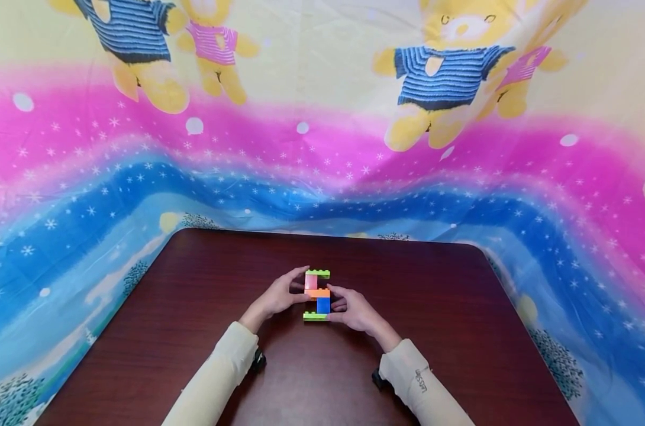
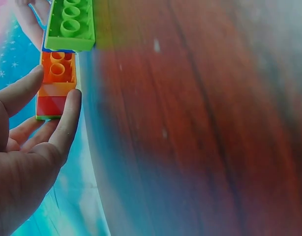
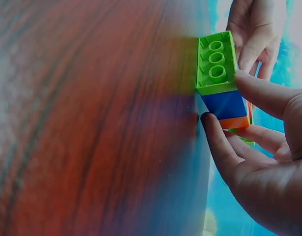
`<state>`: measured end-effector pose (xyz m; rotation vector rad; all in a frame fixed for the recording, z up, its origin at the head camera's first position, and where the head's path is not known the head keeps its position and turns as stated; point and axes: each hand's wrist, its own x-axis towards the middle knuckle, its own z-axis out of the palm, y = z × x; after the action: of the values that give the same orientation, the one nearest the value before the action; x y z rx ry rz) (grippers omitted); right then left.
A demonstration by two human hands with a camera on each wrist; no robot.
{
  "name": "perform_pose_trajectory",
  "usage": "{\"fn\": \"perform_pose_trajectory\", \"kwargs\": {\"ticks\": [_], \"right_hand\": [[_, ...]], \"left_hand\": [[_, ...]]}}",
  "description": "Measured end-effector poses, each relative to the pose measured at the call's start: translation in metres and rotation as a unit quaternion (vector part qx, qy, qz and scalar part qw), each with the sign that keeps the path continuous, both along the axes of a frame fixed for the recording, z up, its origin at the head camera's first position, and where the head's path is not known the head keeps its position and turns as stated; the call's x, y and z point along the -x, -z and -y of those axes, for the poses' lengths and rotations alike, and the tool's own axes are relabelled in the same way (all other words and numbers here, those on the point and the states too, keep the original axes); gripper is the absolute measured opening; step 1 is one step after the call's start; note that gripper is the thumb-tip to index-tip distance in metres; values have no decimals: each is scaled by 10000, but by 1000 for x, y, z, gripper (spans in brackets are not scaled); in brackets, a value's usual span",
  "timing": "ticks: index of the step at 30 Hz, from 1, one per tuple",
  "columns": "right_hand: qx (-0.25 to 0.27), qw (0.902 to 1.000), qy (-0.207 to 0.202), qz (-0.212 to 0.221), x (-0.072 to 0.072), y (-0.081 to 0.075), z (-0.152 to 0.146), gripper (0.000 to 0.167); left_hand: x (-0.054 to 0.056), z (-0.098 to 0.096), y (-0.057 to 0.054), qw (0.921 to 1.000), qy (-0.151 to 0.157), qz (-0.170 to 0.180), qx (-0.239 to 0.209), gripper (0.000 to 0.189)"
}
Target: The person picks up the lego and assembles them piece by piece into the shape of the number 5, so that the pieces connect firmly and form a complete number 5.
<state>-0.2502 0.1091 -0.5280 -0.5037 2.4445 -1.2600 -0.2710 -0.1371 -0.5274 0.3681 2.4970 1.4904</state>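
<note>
Several toy building bricks are joined in a stepped, S-like shape above the dark table. In the head view, a green brick (image 1: 318,274) is at the far end, then a pink-red brick (image 1: 311,282), an orange brick (image 1: 318,293), a blue brick (image 1: 323,305) and a second green brick (image 1: 315,317) nearest me. My left hand (image 1: 277,296) grips the left side, its fingers and thumb spanning the far green, red and orange bricks. From the right, my right hand (image 1: 357,312) holds the orange, blue and near green bricks. Both wrist views show the near green brick's hollow underside (image 3: 216,64).
A dark red-brown table (image 1: 408,278) with rounded far corners lies under the hands. Behind and beside it hangs a patterned cloth (image 1: 322,148) with bears and snowflakes. Dark straps (image 1: 258,361) show at the cream sleeves' cuffs (image 1: 232,349).
</note>
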Motion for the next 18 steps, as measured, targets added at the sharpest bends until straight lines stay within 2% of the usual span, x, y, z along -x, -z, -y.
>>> {"fn": "perform_pose_trajectory", "kwargs": {"ticks": [12, 18], "right_hand": [[5, 10000, -21, -35, 2, 1, -1, 75], [34, 10000, -62, 3, 2, 2, -1, 73]], "left_hand": [[6, 0, 2, 9995, 184, 233, 107, 74], [6, 1, 2, 9988, 213, 401, 204, 73]]}}
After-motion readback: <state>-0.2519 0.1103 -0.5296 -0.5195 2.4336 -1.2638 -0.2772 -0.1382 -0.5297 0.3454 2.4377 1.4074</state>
